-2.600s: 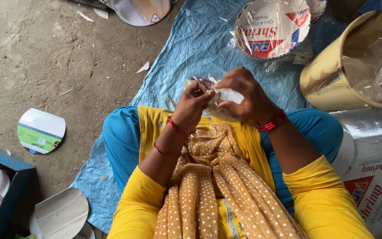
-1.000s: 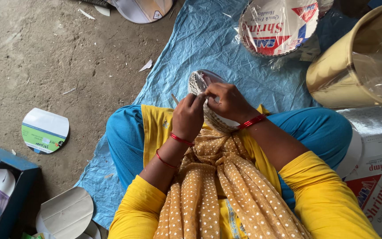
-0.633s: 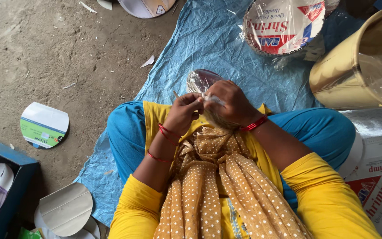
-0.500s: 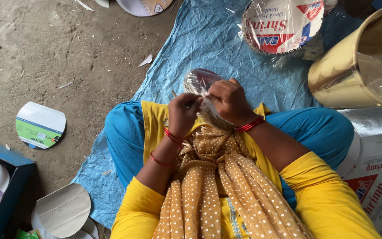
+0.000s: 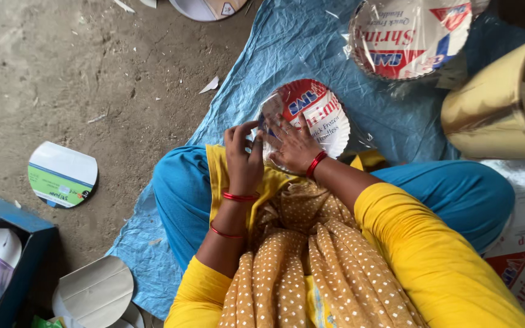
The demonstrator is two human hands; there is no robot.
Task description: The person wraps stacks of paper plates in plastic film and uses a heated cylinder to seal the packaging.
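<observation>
Both hands on one printed paper plate point(image 5: 311, 118) in clear wrap, held over the lap on the blue tarp point(image 5: 287, 48) — left hand point(image 5: 242, 159) pinches its left edge, right hand point(image 5: 295, 147) lies flat across its lower rim. Second wrapped plate stack point(image 5: 408, 36) well apart, beyond it.

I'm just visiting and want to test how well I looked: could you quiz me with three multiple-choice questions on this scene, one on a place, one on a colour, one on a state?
1. Where does the green-and-white disc lie?
A on the blue tarp
B on the bare ground
C in the lap

2. What colour are the bangles?
A red
B gold
C green

3. How do the hands hold the printed paper plate?
A both on it
B left hand only
C neither

Answers: B, dirt surrounds it, apart from the blue tarp; A, red on both wrists; A, the left hand grips its edge and the right hand lies on it.
</observation>
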